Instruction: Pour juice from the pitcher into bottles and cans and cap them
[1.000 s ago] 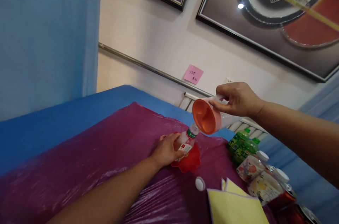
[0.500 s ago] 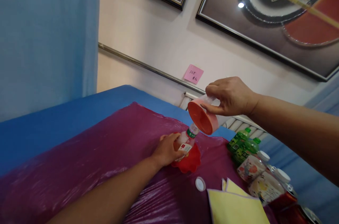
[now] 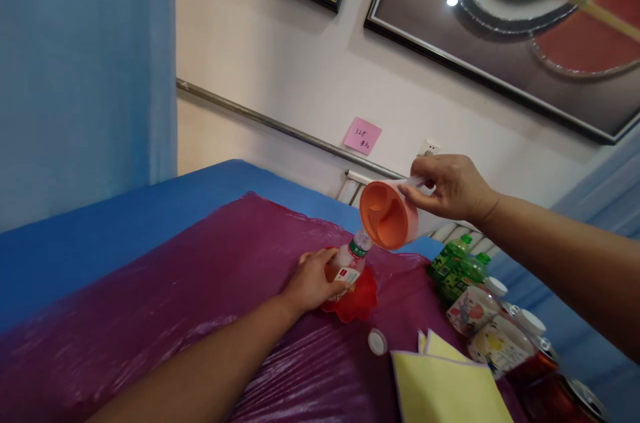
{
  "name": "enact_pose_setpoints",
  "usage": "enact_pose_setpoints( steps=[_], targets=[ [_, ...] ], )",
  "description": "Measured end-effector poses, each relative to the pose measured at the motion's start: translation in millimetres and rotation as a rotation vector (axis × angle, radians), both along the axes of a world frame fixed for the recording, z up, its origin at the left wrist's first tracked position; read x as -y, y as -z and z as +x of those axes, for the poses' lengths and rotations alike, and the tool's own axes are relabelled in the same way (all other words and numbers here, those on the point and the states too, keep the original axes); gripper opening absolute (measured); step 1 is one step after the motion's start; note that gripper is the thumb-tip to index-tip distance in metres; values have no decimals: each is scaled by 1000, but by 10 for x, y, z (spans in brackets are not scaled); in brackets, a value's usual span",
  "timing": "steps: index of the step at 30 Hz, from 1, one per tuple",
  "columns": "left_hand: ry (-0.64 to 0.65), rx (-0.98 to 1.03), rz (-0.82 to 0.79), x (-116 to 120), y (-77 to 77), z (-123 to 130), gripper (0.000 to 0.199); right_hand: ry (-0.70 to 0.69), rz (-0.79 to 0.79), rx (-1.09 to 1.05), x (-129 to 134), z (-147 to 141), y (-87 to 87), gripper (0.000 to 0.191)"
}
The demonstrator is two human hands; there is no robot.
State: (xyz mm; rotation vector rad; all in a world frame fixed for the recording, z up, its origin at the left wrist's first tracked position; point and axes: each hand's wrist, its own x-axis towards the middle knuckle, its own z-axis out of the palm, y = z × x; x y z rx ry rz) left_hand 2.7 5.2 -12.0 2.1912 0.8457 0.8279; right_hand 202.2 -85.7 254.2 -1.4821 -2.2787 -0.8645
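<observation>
My left hand (image 3: 316, 281) is wrapped around a clear plastic bottle (image 3: 353, 259) with a green neck band and a white label. The uncapped bottle leans slightly to the right, in a red scallop-edged dish (image 3: 364, 297). Just above and right of the bottle's mouth, my right hand (image 3: 453, 188) grips a cup (image 3: 393, 216), pale outside and orange inside. The cup is tipped on its side, its opening facing me and its lower rim close to the bottle neck. Whether any liquid is flowing, I cannot tell. A white cap (image 3: 377, 341) lies to the right of the dish.
Purple plastic sheeting (image 3: 200, 289) covers part of the blue table (image 3: 220, 183). Folded yellow cloths (image 3: 450, 386) lie at the front right. Along the right edge stand green bottles (image 3: 457, 266), white-lidded jars (image 3: 500, 343) and red cans (image 3: 560, 399). A wall is behind.
My right hand has moved slightly right, and the cup has turned so more of its orange inside shows. My left hand still holds the bottle in the dish. The view has shifted a little.
</observation>
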Motion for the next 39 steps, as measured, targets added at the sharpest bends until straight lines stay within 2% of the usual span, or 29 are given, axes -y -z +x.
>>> enact_pose_setpoints(
  steps=[4, 8, 9, 13, 16, 20, 24, 28, 30, 31, 33, 35, 37, 39],
  targets=[
    [-8, -38, 26, -23, 2, 17, 74, 140, 107, -374, 46, 417, 330, 38],
    [-36, -45, 43, -59, 61, 38, 73, 288, 319, -968, 79, 925, 918, 50],
    [-47, -44, 47, -69, 79, 43, 73, 318, 358, -1055, 90, 1027, 1091, 50],
    [-51, -35, 68, -97, 114, 58, 72, 401, 438, -1249, 150, 1256, 1750, 52],
    [-25, -24, 65, -110, 101, 61, 69, 430, 448, -1345, 188, 1289, 2112, 54],
    [-23, -9, 35, -122, 78, 66, 70, 429, 447, -1410, 233, 1301, 2344, 54],
    [-17, -1, 16, -117, 42, 78, 67, 444, 479, -1402, 330, 1324, 2375, 49],
    [-19, 18, 19, -109, 20, 94, 65, 493, 632, -1310, 549, 1173, 2401, 43],
    [-16, 28, 19, -112, 26, 99, 67, 423, 534, -1211, 696, 952, 2459, 39],
    [-15, 33, 19, -115, 31, 101, 67, 366, 401, -1152, 770, 809, 2499, 32],
    [-16, 52, 24, -118, 40, 104, 68, 277, 35, -1048, 901, 495, 2600, 20],
    [-21, 68, 37, -115, 41, 105, 67, 283, -244, -923, 994, 217, 2713, 21],
    [-25, 70, 53, -108, 34, 105, 64, 325, -386, -811, 1042, 36, 2822, 26],
    [-29, 62, 60, -98, 24, 103, 62, 342, -424, -752, 1055, -33, 2909, 24]
  ],
)
